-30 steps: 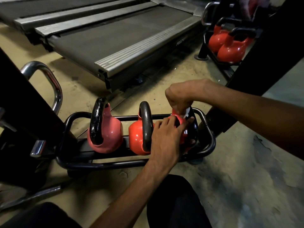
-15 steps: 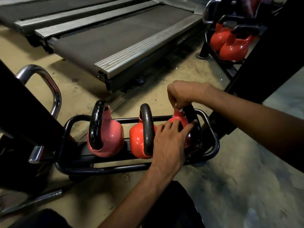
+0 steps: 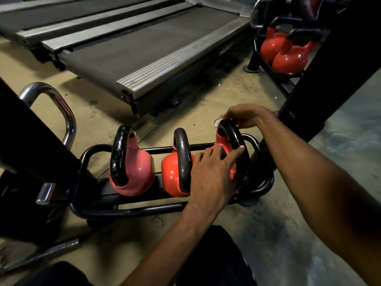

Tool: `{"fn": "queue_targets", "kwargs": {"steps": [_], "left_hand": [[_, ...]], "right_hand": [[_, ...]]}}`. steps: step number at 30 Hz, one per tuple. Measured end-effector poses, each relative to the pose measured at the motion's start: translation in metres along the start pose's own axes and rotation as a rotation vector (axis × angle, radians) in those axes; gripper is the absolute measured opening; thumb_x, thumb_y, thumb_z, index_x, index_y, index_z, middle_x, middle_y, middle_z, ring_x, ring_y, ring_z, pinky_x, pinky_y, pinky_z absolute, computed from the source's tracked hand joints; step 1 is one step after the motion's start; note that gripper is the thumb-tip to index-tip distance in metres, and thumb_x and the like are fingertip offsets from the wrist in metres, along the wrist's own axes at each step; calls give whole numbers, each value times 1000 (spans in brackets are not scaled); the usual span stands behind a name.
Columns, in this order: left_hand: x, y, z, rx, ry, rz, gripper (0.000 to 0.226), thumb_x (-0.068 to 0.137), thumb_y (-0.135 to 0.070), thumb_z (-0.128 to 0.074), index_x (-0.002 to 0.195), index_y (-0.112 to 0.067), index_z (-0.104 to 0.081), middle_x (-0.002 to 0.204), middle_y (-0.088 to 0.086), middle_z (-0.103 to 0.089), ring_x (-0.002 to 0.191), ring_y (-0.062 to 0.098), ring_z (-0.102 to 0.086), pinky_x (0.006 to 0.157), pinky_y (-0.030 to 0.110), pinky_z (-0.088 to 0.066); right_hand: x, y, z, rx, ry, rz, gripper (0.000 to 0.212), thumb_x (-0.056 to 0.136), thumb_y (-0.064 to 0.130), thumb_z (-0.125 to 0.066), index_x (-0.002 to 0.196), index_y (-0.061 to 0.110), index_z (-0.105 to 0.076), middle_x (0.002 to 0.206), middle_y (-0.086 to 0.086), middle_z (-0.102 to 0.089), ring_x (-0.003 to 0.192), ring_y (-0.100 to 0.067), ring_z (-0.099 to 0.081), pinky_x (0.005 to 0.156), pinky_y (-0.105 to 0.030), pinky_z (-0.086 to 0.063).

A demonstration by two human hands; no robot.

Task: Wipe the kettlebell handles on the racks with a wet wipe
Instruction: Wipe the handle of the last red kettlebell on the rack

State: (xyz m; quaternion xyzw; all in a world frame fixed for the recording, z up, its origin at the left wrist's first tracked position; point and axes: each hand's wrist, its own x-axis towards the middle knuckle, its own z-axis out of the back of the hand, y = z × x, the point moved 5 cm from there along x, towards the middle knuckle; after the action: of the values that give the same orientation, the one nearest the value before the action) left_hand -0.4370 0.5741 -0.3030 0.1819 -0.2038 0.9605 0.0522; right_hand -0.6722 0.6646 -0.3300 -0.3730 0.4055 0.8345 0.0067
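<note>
Right hand pinching white wet wipe atop rightmost red kettlebell's black iron handle, left hand fingers spread flat on that kettlebell, black tubular rack beneath

A single wide-angle view is given, taken from the head and aimed forward and steeply down. The low rack is seen from close above, across the middle of the frame, with both forearms entering from the lower edge and right. The treadmill deck is seen farther off in the upper left, a second rack at the upper right. Straight lines are bowed near the edges.
</note>
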Motion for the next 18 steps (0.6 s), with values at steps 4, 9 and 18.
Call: {"fn": "queue_targets", "kwargs": {"steps": [4,9,18], "left_hand": [[1,2,-2,-19,-42,8,70,74,-53,-80,138,-39,-56,101,-5,-57,90,16,-54,78,32,-39],[5,3,-3,-37,-30,5,71,72,-54,-81,136,-39,-57,106,-5,-59,94,16,-56,80,32,-40],[7,6,-6,-19,-4,-22,71,72,-54,-81,136,-39,-56,106,-6,-59,95,16,-56,81,34,-45]], "right_hand": [[-7,-17,0,340,-137,126,8,93,4,-58,93,4,-67,84,-7,-63,66,-9,-61,52,-17,-51],[-78,-11,-2,212,-342,463,4,84,10,-79,88,9,-76,91,-8,-75,79,-15,-67,68,-24,-54],[-94,-7,-8,114,-509,508,10,83,14,-82,91,10,-77,85,0,-76,76,-10,-71,62,-20,-55]]}}
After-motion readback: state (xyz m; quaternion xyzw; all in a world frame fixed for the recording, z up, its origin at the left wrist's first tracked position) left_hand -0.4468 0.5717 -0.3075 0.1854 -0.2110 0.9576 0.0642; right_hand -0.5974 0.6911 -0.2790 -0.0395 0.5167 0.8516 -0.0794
